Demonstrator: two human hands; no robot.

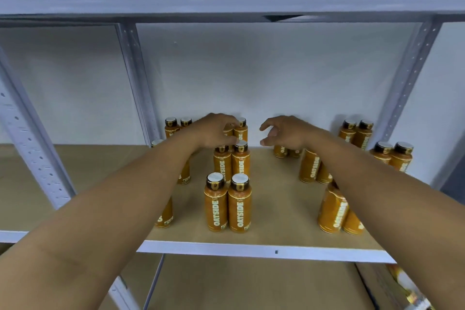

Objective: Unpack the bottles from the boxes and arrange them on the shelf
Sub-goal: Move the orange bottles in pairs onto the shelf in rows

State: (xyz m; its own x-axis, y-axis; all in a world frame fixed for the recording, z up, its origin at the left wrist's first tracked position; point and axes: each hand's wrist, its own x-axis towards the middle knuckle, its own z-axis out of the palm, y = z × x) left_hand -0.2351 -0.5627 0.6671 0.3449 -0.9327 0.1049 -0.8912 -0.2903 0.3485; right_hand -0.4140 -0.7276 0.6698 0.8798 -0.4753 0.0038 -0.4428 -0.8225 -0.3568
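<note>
left hand [216, 131] is behind the front middle pair [227, 205], fingers curled round a rear bottle [228, 131] that the hand mostly hides. right hand [284, 133] is back-right of that pair, fingers loosely curled, holding nothing, covering the tops of two bottles [280, 151]. Everything visible stands upright on the shelf [276, 209]. Forearms block several others.

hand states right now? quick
left hand: closed, fingers curled round a back-row bottle.
right hand: open, fingers loosely curved, holding nothing.
</note>
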